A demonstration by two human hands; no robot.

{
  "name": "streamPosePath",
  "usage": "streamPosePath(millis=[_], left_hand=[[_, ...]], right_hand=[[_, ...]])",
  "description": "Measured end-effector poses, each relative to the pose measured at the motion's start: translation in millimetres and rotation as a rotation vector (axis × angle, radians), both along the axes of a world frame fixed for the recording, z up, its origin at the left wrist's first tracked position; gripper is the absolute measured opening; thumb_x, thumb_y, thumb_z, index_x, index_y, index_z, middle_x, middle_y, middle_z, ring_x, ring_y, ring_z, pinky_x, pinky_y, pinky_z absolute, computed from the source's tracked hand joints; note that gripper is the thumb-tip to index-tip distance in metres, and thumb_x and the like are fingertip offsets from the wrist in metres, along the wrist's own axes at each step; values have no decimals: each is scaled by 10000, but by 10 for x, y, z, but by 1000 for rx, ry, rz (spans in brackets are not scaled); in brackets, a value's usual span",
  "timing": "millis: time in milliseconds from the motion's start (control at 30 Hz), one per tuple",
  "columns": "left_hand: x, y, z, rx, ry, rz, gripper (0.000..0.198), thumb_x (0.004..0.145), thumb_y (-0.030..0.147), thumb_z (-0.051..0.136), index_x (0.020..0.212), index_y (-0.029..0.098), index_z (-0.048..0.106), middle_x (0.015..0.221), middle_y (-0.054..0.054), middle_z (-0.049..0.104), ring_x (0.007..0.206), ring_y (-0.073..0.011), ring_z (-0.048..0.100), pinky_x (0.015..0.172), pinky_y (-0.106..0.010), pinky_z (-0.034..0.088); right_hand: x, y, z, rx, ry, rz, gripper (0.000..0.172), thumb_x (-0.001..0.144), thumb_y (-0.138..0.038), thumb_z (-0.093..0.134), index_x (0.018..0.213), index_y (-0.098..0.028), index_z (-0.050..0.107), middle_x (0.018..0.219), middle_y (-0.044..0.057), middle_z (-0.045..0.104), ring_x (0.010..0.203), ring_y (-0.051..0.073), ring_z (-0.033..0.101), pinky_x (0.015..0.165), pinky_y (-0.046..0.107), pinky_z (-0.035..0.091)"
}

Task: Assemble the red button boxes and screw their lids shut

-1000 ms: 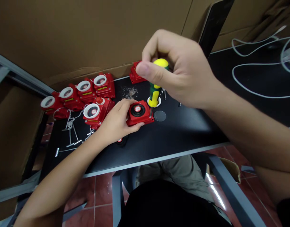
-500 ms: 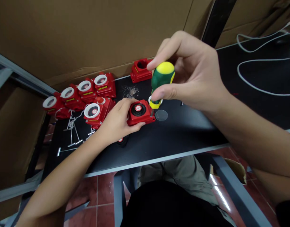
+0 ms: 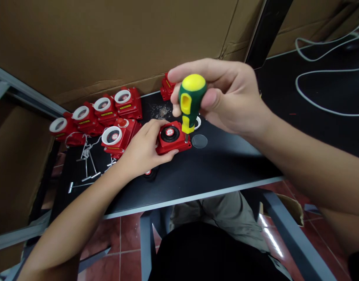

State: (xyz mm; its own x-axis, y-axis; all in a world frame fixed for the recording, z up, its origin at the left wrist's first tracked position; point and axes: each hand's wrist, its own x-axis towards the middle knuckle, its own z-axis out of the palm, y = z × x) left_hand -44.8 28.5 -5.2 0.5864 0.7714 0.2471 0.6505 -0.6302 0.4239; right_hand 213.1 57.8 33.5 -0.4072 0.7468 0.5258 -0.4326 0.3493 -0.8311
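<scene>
My left hand [image 3: 148, 146] is wrapped round the left side of a red box [image 3: 179, 128] with a black round button and a red-and-white label on its top, holding it on the table. In my right hand [image 3: 223, 93] is a short screwdriver [image 3: 193, 93] with a green and yellow handle, held upright between thumb and fingers. Its tip meets the right front corner of the red box, where a screw seems to sit. A clear round disc [image 3: 199, 141] lies just right of the box. Partly behind the screwdriver is a white ring [image 3: 198, 123].
Several red boxes with white rings [image 3: 104, 109] stand in a row at the back left, and one like them [image 3: 111, 136] is nearer. Small metal T-shaped hammers [image 3: 90, 168] with cords lie at the left. Another red housing [image 3: 166, 88] stands behind my right hand. White cable [image 3: 314, 78] loops at the right.
My right fingers have shifted round the handle, and the handle has turned, showing its yellow inset. The screwdriver tip stays at the same corner. My left hand keeps its hold.
</scene>
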Motion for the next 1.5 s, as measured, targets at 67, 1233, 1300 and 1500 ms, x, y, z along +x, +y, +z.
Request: streamPosePath(millis=[67, 1233, 1300, 1500], left_hand=[[-1, 6, -4, 2, 7, 6, 681, 977, 495, 847, 1535, 196, 596, 1525, -167, 750, 1383, -381, 748, 1193, -523, 631], [6, 19, 7, 18, -11, -22, 559, 983, 490, 815, 1415, 194, 617, 1421, -151, 765, 1294, -357, 762, 1138, -477, 643], [0, 18, 5, 21, -3, -16, 584, 979, 487, 813, 1434, 183, 609, 1433, -160, 763, 1289, -361, 761, 1123, -483, 647], [-15, 44, -23, -1, 29, 24, 669, 958, 515, 832, 1501, 197, 604, 1455, -156, 756, 1320, -386, 761, 1149, -523, 643]], right_hand=[[-55, -5, -47, -46, 76, 86, 457, 982, -565, 965, 1293, -253, 847, 1063, 15, 865, 871, 164, 816, 857, 293, 715], [-363, -20, -207, -115, 126, 51, 584, 813, -606, 1078, 1096, -241, 721, 943, -39, 736, 713, 111, 644, 649, 252, 576], [-342, -5, -201, -110, 112, 15, 584, 767, -543, 1115, 1112, -247, 749, 960, -42, 748, 767, 120, 673, 702, 257, 606], [-233, 52, -220, -119, 67, 4, 474, 818, -506, 1091, 1078, -240, 798, 931, -5, 810, 846, 184, 787, 858, 329, 693]])
